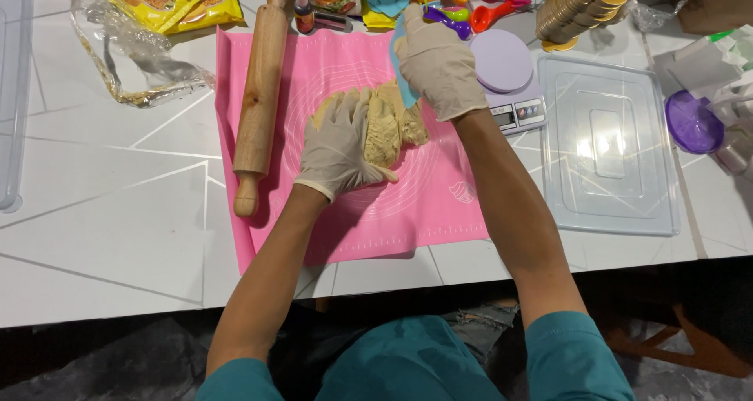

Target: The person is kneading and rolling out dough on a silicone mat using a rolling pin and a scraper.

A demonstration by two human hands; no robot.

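On the pink mat (439,213) nearest me, my left hand (339,146) lies fingers spread, pressed flat on the dough lump (392,127) at mat centre. Beyond it, my right hand (439,68) clamps a blue scraper (405,87) against the dough's far side. Rolling pin (259,95) rests left; scale (510,83) right.

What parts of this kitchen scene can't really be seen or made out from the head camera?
- Scraper: mostly hidden behind the gloved right hand; only a blue edge shows.
- Dough: its left part lies under the gloved left hand.
- Yellow packet: cut off by the top edge.
- Clear tray: cut off by the left edge.
- Purple lid: things beside it run off the right edge.
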